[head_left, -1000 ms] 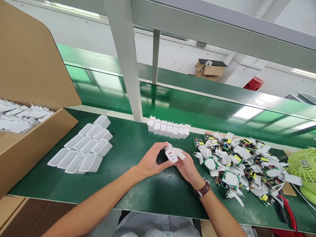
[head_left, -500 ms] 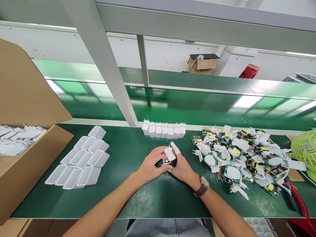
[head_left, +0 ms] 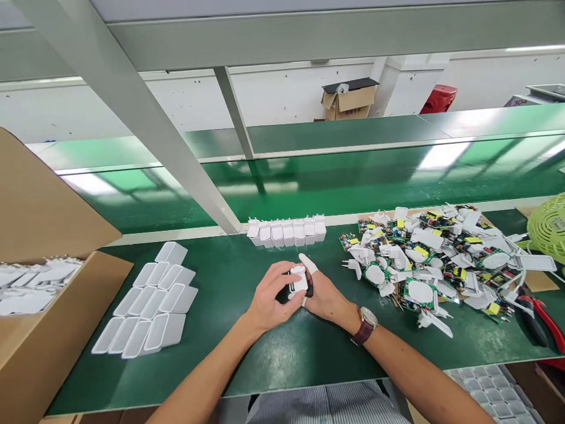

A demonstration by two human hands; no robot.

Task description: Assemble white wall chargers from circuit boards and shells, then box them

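A small white charger part (head_left: 299, 282) with dark slots on its near-left face is between my two hands, above the green bench. My left hand (head_left: 270, 303) is closed, its fingertips and thumb pinching the part's left side. On the other side my right hand (head_left: 329, 300) curls round it, with a white cover on a finger. Something dark shows against the right palm, too hidden to name. Beyond the hands stands a row of white charger housings (head_left: 286, 232) with pins on top. Empty white casings (head_left: 152, 303) lie in staggered rows to the left.
To the right is a heap of circuit boards with white plug parts (head_left: 419, 259). Red-and-black pliers (head_left: 541, 321) lie near a green fan (head_left: 547, 227). An open cardboard box (head_left: 88, 312) of white parts stands at left. A slanting grey post (head_left: 176, 147) rises behind the bench.
The white part has turned and sits lower against what the right hand holds. My left fingers have shifted slightly over it. The head view has tilted and moved.
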